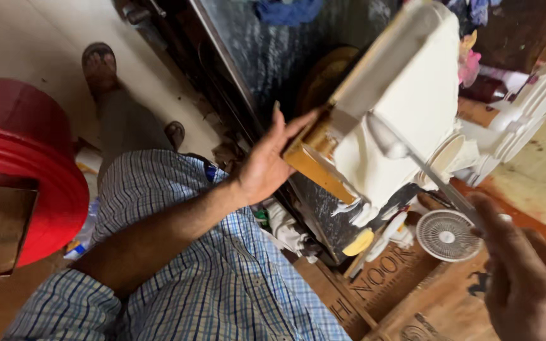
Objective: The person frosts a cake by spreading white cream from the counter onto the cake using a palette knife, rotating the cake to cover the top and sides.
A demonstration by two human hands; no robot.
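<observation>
Two bare hands work a bulky cream-white putty-coated block [405,95] — left hand [266,161] open-fingered, steadying its yellow wooden edge [314,165]; right hand [525,278] gripping a thin metal spatula [424,167]. Block looks heavy, wet, slippery — best held by bare wood.

Single view, taken from a head-worn camera, tilted steeply down and canted to one side. Close to both hands: left hand [266,165] near centre frame, right hand [525,278] large and blurred at the lower right corner. Beyond the left hand, floor and a sandalled foot [99,63] far below. No second view, so no overlap.
</observation>
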